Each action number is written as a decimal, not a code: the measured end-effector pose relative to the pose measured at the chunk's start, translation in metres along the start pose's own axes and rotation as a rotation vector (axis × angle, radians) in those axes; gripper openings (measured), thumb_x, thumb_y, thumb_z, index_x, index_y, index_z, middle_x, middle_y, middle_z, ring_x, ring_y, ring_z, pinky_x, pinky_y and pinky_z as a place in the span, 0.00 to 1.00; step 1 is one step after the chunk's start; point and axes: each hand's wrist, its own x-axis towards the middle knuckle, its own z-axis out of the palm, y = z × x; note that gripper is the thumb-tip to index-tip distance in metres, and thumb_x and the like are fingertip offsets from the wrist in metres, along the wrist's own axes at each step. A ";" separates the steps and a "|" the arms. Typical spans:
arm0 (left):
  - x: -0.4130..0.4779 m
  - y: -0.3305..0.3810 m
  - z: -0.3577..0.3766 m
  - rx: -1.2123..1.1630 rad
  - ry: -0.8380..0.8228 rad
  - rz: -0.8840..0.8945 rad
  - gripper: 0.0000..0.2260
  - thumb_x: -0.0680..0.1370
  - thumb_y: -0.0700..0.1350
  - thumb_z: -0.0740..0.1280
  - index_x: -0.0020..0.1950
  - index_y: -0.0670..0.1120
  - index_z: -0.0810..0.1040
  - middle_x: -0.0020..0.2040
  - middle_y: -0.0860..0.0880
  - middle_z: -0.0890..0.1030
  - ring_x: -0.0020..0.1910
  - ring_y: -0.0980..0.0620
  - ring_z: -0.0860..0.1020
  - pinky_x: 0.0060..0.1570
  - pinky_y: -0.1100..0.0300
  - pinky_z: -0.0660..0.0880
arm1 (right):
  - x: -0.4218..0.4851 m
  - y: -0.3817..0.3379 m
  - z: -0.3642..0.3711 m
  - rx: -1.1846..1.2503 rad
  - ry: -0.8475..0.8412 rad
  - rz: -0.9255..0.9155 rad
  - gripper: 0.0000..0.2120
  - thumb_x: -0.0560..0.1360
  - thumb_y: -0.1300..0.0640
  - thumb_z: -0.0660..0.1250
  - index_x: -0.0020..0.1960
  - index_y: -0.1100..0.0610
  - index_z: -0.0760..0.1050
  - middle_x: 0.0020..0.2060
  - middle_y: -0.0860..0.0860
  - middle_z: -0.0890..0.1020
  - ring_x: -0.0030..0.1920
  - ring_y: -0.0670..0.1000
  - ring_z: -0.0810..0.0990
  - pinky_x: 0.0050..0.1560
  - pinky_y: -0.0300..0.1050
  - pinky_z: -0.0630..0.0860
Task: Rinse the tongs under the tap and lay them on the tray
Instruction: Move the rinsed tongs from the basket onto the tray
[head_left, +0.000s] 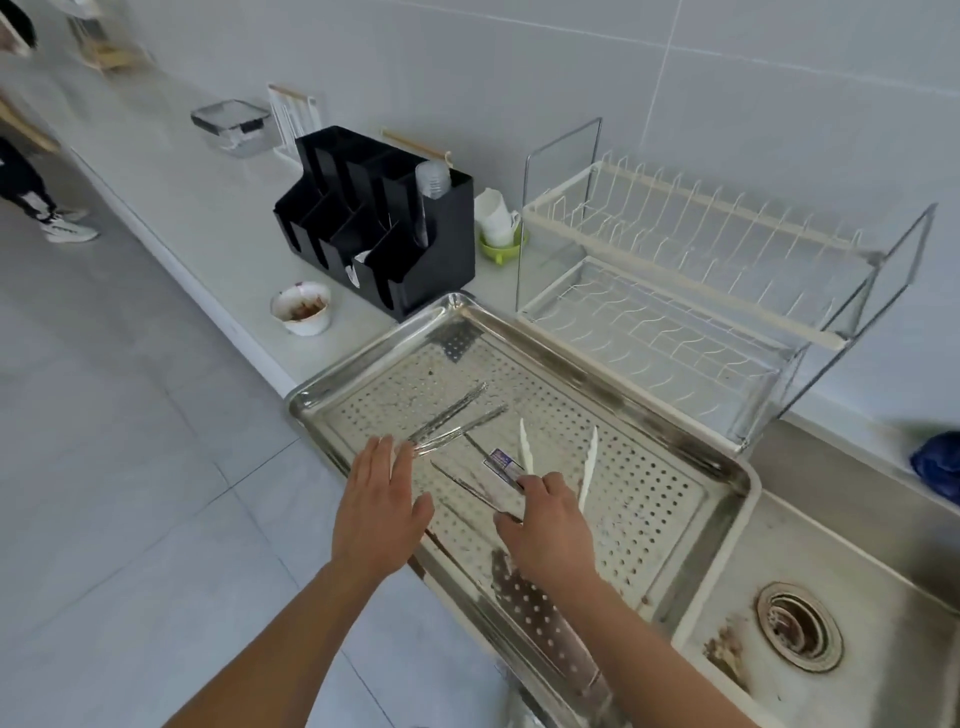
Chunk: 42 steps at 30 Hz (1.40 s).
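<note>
right hand gripping labelled metal tongs on perforated tray; left hand flat, fingers straight, holding nothing

Single head-worn wide-angle view: looks forward and steeply down from close above the perforated stainless-steel tray, white table stretching away left, grey tiled wall beyond.
</note>
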 end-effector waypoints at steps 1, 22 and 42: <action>0.006 -0.006 0.001 0.003 -0.004 -0.002 0.30 0.81 0.54 0.62 0.79 0.41 0.61 0.79 0.36 0.61 0.80 0.37 0.55 0.79 0.44 0.52 | 0.004 -0.004 0.004 0.002 0.003 0.009 0.25 0.79 0.45 0.66 0.73 0.54 0.69 0.60 0.51 0.72 0.61 0.53 0.75 0.53 0.47 0.78; 0.075 -0.082 0.029 -0.018 -0.195 0.354 0.31 0.79 0.55 0.63 0.78 0.41 0.64 0.78 0.37 0.65 0.79 0.37 0.60 0.78 0.43 0.56 | 0.004 -0.070 0.069 -0.113 0.163 0.559 0.19 0.77 0.42 0.66 0.62 0.53 0.73 0.60 0.50 0.75 0.62 0.52 0.71 0.54 0.46 0.76; 0.156 -0.049 0.015 0.031 -0.405 0.354 0.30 0.77 0.60 0.68 0.73 0.45 0.67 0.61 0.46 0.75 0.52 0.50 0.77 0.45 0.59 0.77 | 0.032 -0.060 0.067 -0.197 0.032 0.431 0.29 0.77 0.42 0.68 0.73 0.51 0.65 0.66 0.50 0.73 0.68 0.53 0.71 0.66 0.49 0.75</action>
